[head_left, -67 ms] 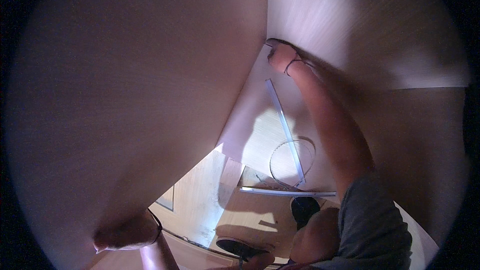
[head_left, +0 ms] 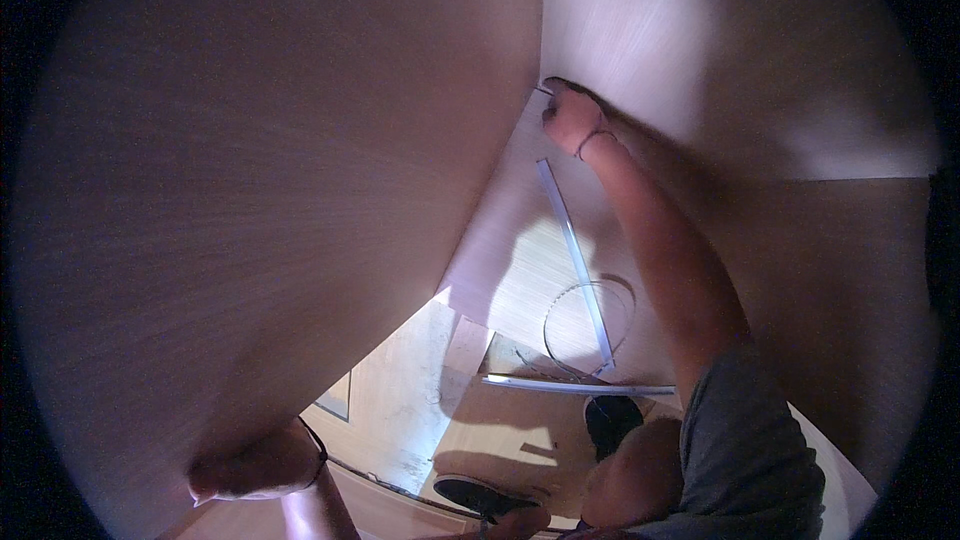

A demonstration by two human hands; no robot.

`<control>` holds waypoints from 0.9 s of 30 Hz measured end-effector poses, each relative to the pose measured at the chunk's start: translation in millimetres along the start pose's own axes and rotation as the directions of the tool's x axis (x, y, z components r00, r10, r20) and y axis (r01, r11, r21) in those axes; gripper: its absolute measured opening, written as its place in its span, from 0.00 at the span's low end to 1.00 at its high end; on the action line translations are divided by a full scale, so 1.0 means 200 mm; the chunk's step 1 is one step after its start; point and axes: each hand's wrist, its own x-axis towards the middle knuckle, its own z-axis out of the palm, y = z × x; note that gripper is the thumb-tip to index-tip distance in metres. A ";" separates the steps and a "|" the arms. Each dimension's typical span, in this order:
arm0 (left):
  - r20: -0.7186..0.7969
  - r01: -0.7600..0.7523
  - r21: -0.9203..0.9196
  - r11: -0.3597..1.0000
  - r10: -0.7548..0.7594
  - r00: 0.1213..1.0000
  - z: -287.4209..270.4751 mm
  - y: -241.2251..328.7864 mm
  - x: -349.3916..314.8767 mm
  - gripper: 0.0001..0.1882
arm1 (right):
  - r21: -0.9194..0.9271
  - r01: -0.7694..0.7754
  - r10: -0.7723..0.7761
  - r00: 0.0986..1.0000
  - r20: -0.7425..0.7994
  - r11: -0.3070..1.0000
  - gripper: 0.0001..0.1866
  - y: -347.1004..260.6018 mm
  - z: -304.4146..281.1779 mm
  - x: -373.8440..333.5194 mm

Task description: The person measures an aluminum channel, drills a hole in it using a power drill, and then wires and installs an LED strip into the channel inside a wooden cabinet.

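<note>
At the far inner corner of the wooden boards, my right hand (head_left: 573, 122) is closed, with its fingers curled. A thin dark piece shows at its fingertips by the corner, too small to name. A dark cord circles this wrist. At the lower left, my left hand (head_left: 258, 467) lies in shadow against the large wooden panel (head_left: 270, 180), close to its lower edge. Its fingers seem stretched along the surface, though their outline is dark. Below my right hand, a metal strip (head_left: 575, 260) lies slanted on the light board (head_left: 480, 250).
A loop of thin cable (head_left: 546, 325) lies across the strip's lower end. A second metal strip (head_left: 580, 386) runs crosswise near my shoes (head_left: 612, 425). Another wooden board (head_left: 640, 30) rises at the upper right. A pale wooden surface (head_left: 395, 380) shows past the large panel's edge.
The whole view has shifted very slightly, with the corner and strips a little further right. Both hands keep their places against the boards.
</note>
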 end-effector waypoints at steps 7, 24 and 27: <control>0.045 0.002 0.032 0.999 -0.004 0.999 -0.02 -0.05 -0.01 0.35 | 0.058 0.088 -0.087 0.996 -0.023 0.994 0.23 -0.08 -0.02 -0.06; 0.329 0.434 -0.393 0.810 -0.317 0.890 -0.07 -0.04 0.17 0.32 | 0.009 -0.004 0.005 0.997 -0.077 1.000 0.22 -0.11 0.04 0.05; 0.105 0.318 -0.539 0.780 -0.312 0.944 -0.03 -0.05 0.17 0.36 | 0.084 0.018 0.004 0.968 -0.250 0.996 0.20 -0.09 0.06 -0.02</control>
